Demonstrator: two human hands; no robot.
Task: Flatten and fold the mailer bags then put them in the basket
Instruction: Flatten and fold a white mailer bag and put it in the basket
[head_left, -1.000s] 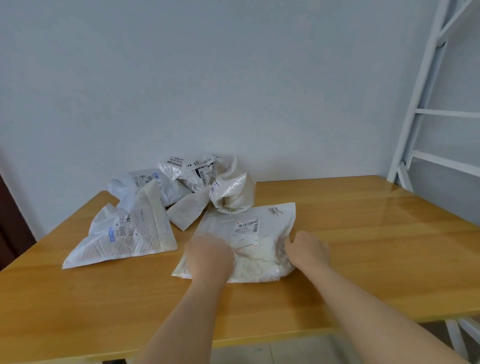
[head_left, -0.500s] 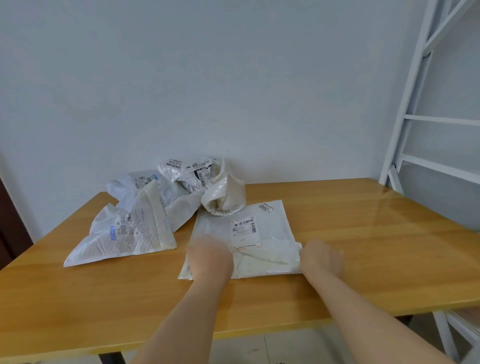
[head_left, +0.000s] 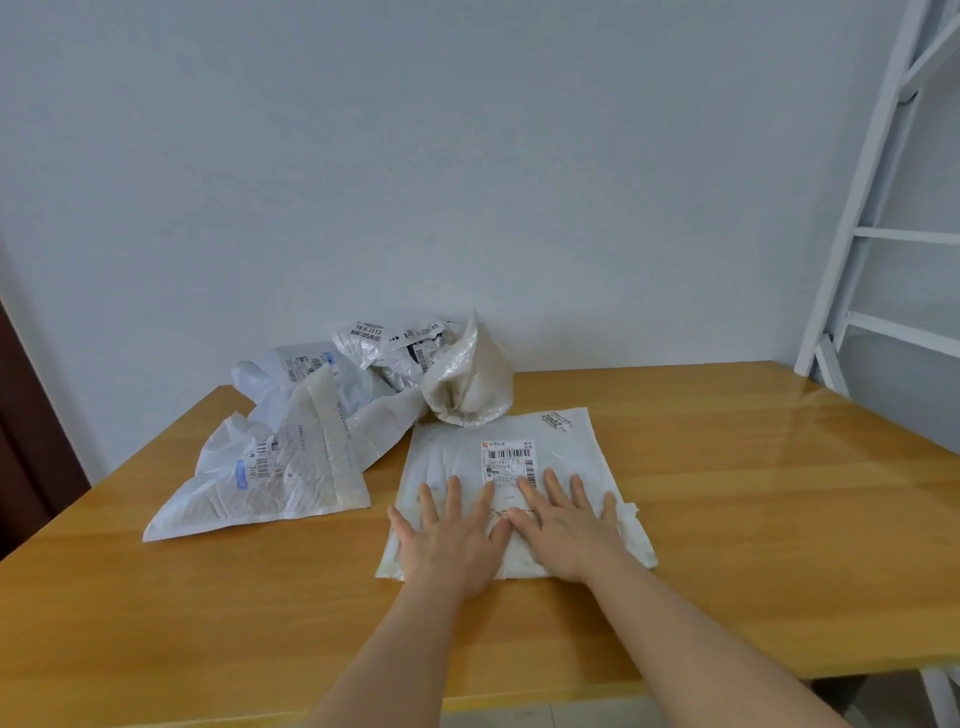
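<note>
Pressing a white mailer (head_left: 519, 467) with spread fingers (head_left: 452, 493), both hands sit near crumpled bags (head_left: 363, 410).

Both bare arms reach forward — the left hand (head_left: 453, 535) and the right hand (head_left: 563, 530) lie flat, palms down, fingers spread, thumbs almost touching.

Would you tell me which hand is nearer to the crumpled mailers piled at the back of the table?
Left. The left hand presses the flat mailer's left half, closer to the crumpled pile; the right hand presses its right half, farther away.
</note>
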